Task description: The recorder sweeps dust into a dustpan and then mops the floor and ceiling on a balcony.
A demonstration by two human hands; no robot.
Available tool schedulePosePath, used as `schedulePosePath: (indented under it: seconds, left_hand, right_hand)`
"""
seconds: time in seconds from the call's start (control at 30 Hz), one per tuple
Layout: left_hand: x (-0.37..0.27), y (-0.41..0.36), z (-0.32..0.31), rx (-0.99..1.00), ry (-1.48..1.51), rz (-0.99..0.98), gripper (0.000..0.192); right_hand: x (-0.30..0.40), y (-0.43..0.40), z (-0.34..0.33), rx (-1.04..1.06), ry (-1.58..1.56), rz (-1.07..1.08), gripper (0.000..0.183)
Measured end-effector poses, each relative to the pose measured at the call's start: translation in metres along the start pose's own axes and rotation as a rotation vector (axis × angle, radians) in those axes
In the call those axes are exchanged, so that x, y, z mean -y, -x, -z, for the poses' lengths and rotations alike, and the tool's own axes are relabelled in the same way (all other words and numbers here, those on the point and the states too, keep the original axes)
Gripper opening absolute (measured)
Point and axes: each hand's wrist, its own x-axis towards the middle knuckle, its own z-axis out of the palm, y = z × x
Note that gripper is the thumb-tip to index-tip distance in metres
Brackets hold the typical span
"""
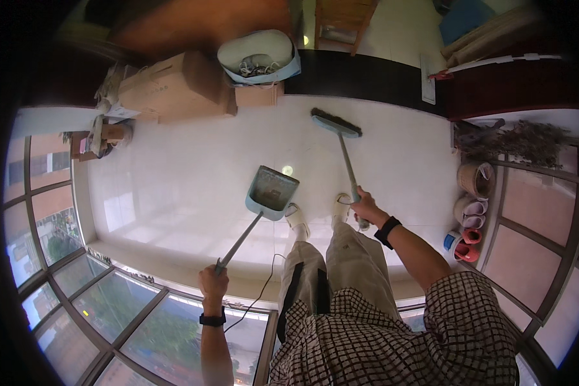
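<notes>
My left hand (213, 285) grips the upper end of the handle of a long-handled dustpan (271, 191). The pan is pale blue with a dark, scuffed inside, and its mouth faces away from me. In my right hand (368, 207) is the handle of a broom (336, 124), whose light blue head carries dark bristles. The broom head lies farther out than the pan, to its right, near the dark doorway threshold. A gap of pale floor (198, 159) separates the two. Inside the pan is a small dark patch that I cannot make out.
Cardboard boxes (173, 89) and a light blue bin (258, 58) holding cords stand at the far left. A flat mop (428, 79) crosses the dark threshold (357, 72). Baskets (475, 178), slippers and red shoes (467, 252) line the right wall. A black cord (265, 284) hangs near my left leg.
</notes>
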Motion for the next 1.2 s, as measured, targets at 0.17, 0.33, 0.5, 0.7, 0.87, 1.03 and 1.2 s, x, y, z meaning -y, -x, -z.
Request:
schedulePosePath:
  seconds: [0.17,0.33,0.5,0.7,0.87,1.03,1.2]
  left_hand:
    - [-0.01,-0.006,-0.014,-0.014,0.06,-0.001,0.02]
    - [0.005,0.005,-0.027,-0.007,0.049,-0.02,0.02]
    - [-0.002,0.003,-0.022,-0.016,0.029,-0.05,0.019]
    - [-0.028,-0.006,-0.014,-0.03,-0.024,-0.12,0.018]
    - [-0.025,-0.032,-0.011,-0.054,-0.101,-0.172,0.018]
    - [-0.032,-0.04,0.003,-0.009,-0.117,-0.177,0.019]
    - [-0.049,-0.048,0.014,0.038,-0.114,-0.17,0.019]
  right_hand:
    - [-0.065,-0.009,-0.023,0.01,0.304,0.182,0.075]
    - [-0.054,0.031,0.0,0.13,0.343,0.148,0.074]
    - [-0.035,0.038,0.012,0.107,0.366,0.185,0.073]
    - [-0.062,0.021,0.015,0.076,0.612,0.193,0.075]
    - [-0.067,0.057,0.044,0.149,0.356,0.028,0.071]
    - [-0.105,0.091,0.056,0.059,-0.19,-0.165,0.072]
    - [-0.115,0.051,0.06,-0.1,-0.328,-0.122,0.063]
